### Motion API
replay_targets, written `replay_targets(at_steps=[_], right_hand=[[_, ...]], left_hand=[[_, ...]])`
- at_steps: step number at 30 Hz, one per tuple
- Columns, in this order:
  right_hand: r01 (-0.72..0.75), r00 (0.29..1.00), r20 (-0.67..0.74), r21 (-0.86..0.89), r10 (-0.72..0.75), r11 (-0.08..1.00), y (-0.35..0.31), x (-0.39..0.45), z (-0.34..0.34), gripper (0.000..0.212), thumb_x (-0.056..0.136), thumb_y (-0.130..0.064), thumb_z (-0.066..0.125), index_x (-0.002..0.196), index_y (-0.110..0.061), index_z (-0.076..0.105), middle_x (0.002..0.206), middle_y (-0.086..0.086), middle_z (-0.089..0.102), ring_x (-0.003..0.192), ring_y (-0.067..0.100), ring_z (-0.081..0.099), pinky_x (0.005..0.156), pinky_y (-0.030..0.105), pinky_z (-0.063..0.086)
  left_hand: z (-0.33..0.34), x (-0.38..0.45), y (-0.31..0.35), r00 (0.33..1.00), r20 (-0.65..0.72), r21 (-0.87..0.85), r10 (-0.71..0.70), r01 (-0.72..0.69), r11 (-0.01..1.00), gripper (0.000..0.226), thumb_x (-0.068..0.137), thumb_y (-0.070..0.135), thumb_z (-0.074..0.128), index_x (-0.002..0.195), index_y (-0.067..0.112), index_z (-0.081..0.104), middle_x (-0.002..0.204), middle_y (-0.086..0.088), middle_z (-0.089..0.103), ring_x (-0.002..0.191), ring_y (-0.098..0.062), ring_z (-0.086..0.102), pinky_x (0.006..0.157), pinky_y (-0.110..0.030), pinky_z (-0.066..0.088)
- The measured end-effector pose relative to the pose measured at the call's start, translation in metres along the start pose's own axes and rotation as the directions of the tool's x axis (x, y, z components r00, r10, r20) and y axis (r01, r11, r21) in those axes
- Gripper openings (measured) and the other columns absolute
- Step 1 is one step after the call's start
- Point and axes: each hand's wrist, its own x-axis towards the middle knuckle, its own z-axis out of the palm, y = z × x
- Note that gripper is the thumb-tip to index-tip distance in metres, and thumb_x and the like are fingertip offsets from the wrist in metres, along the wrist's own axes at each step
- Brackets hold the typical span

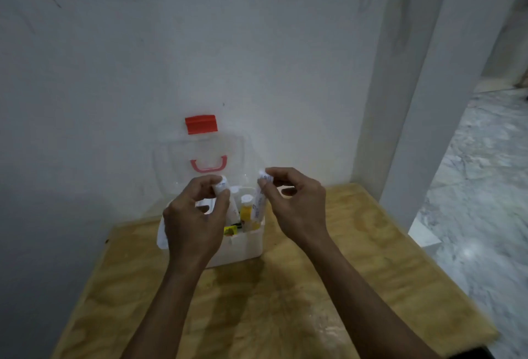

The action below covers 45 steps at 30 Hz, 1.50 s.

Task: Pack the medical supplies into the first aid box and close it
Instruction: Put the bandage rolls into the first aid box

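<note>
**Both hands hold white tubes over the open first aid box**

Nearest the camera, two bare forearms reach forward over the plywood desk (328, 295) toward the first aid box (243, 244), the landmark for everything that follows. That box is a white tub standing on the desk close to the wall (114, 58), and it is open.

Left of the box's middle, the left hand (197, 215) hangs over the tub's left half and covers part of its rim. Its thumb and fingers are curled and pinch the top of a white tube (222, 187), which stands roughly upright with its lower end down inside the box.

Behind the box, the clear lid (200, 148) is raised and stands against the wall. A pink handle (208, 163) shows on the lid, and a red latch (201, 124) sits at the lid's top edge.

Inside the box, between the two tubes, a yellow bottle (246, 211) with a white cap stands upright. Low at the box's front there is a small yellow and black item (233, 229), too blurred to identify.

Right of the box's middle, the right hand (297, 201) pinches the top of a second white tube (260, 201) between thumb and fingertips. This tube leans slightly, with its lower end inside the box near the right wall.

Well to the right of the box, past a white pillar (411, 101), lies a marbled floor (485, 187).
</note>
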Motion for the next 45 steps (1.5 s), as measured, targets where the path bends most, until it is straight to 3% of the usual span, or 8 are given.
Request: replay_targets(at_steps=[4,9,14,17,25,33,38,45], right_hand=[[0.031,0.999,0.038,-0.048,-0.029,0.998,0.012,0.001,0.015,0.016,0.086,-0.028,0.075,0.101,-0.025,0.075,0.091,-0.019,0.072,0.086,0.0,0.067,0.074,0.03,0.057],[0.038,0.996,0.084,-0.121,-0.028,0.992,0.033,-0.005,0.021,0.02,0.085,-0.032,0.074,0.104,-0.026,0.076,0.097,-0.015,0.074,0.091,0.001,0.066,0.077,0.023,0.055],[0.046,0.993,0.117,-0.167,-0.026,0.985,0.043,-0.011,0.023,0.02,0.084,-0.035,0.075,0.104,-0.029,0.075,0.096,-0.015,0.072,0.091,-0.001,0.063,0.076,0.008,0.045],[0.021,0.992,0.129,-0.185,0.003,0.983,0.049,-0.017,0.023,0.021,0.084,-0.034,0.076,0.104,-0.028,0.075,0.097,-0.014,0.072,0.091,0.001,0.063,0.075,0.008,0.044],[0.043,0.985,0.17,-0.225,-0.004,0.973,0.055,-0.027,0.025,0.021,0.082,-0.028,0.078,0.102,-0.023,0.076,0.095,-0.013,0.07,0.093,0.009,0.063,0.078,0.029,0.053],[0.048,0.964,0.263,-0.353,0.05,0.934,0.054,-0.021,0.025,0.017,0.085,-0.033,0.073,0.097,-0.023,0.077,0.098,-0.011,0.072,0.101,0.008,0.052,0.08,0.023,0.043],[0.053,0.952,0.297,-0.4,0.074,0.915,0.054,-0.02,0.026,0.02,0.088,-0.035,0.069,0.103,-0.023,0.075,0.106,-0.009,0.071,0.105,0.006,0.05,0.077,0.011,0.034],[0.02,0.954,0.286,-0.358,0.089,0.934,0.048,-0.022,0.023,0.03,0.089,-0.035,0.068,0.116,-0.023,0.071,0.116,-0.006,0.068,0.111,0.011,0.052,0.087,0.024,0.04]], left_hand=[[0.004,0.001,-0.018,0.999,0.038,0.017,0.008,-0.009,1.0,0.017,0.082,0.018,0.075,0.098,0.023,0.072,0.088,0.016,0.071,0.082,-0.002,0.068,0.067,-0.029,0.058],[0.013,-0.008,-0.026,0.995,0.099,-0.012,-0.008,0.009,1.0,0.018,0.081,0.015,0.075,0.099,0.017,0.074,0.089,0.007,0.073,0.083,-0.003,0.067,0.068,-0.005,0.048],[0.018,-0.013,-0.033,0.986,0.16,0.026,-0.036,0.032,0.999,0.019,0.082,0.02,0.075,0.099,0.028,0.071,0.089,0.026,0.065,0.087,0.01,0.063,0.069,0.0,0.045],[0.021,-0.015,-0.04,0.981,0.188,0.069,-0.055,0.043,0.997,0.018,0.083,0.022,0.075,0.099,0.028,0.072,0.09,0.024,0.066,0.083,0.01,0.062,0.068,-0.006,0.048],[0.025,-0.018,-0.05,0.968,0.236,0.138,-0.083,0.052,0.989,0.012,0.083,0.026,0.074,0.095,0.029,0.073,0.088,0.014,0.073,0.08,0.0,0.066,0.071,-0.027,0.058],[0.027,-0.012,-0.05,0.951,0.266,0.302,-0.155,0.071,0.951,0.019,0.081,0.031,0.075,0.099,0.025,0.077,0.097,0.005,0.077,0.085,-0.011,0.069,0.084,-0.043,0.058],[0.026,-0.01,-0.047,0.936,0.29,0.342,-0.2,0.094,0.935,0.023,0.081,0.03,0.076,0.103,0.025,0.076,0.103,0.003,0.076,0.09,-0.013,0.069,0.088,-0.045,0.057],[0.022,-0.012,-0.04,0.943,0.27,0.322,-0.194,0.101,0.941,0.031,0.081,0.033,0.075,0.111,0.025,0.073,0.109,0.001,0.075,0.096,-0.015,0.069,0.086,-0.046,0.058]])
